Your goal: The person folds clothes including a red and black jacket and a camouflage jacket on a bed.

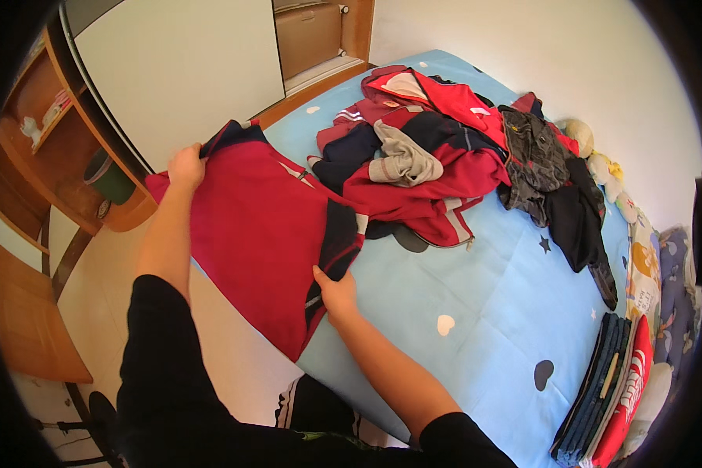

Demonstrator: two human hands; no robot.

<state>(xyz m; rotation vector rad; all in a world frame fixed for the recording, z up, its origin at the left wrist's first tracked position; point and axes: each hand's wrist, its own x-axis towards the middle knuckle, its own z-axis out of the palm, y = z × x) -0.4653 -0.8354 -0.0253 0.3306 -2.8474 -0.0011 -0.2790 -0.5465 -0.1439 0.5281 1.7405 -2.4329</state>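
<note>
Both my hands hold a dark red jacket [251, 222] with navy and pale trim, stretched at the edge of a bed [421, 362] with a light blue sheet. My left hand [186, 166] grips its far left part near a navy section. Lower down, my right hand [336, 292] pinches the navy side, thumb on top. Part of the garment hangs past the bed's edge over the floor. Against its far right side lies a heap of loose clothes, among them another dark red zip jacket [421, 199], a grey garment [406, 161] and a bright red top [450, 99].
Camouflage clothing [535, 152] and a black garment [573, 210] lie at the right of the heap. A folded stack of clothes [611, 386] stands near the bed's right edge. Plush toys [602, 169] line the wall. Left are wooden shelves [64, 128] and a green bin [110, 178].
</note>
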